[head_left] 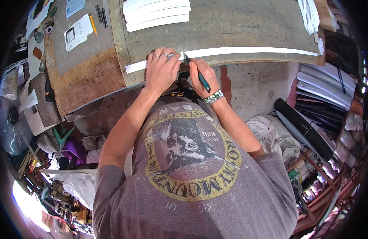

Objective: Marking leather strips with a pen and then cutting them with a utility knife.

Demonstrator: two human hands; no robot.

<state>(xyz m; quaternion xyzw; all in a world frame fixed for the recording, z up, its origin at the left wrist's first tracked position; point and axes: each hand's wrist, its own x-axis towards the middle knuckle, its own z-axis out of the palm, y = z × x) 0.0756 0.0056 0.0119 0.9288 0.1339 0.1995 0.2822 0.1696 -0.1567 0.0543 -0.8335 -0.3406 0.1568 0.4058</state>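
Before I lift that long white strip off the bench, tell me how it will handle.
The long white strip looks thin and very long for its width, so it would probably sag or flop if lifted by one end. It lies flat, so rolling seems unlikely. The left hand presses it down, which suggests it slides easily.

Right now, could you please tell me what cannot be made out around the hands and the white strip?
- Head view: the knife tip is too small to tell if it touches the white strip.
- The strip under the left hand is covered by the fingers.
- The right hand hides its grip on the knife handle.
- The strip's right end blurs into the bench edge.
- The shelf rolls are smeared by the fisheye rim.
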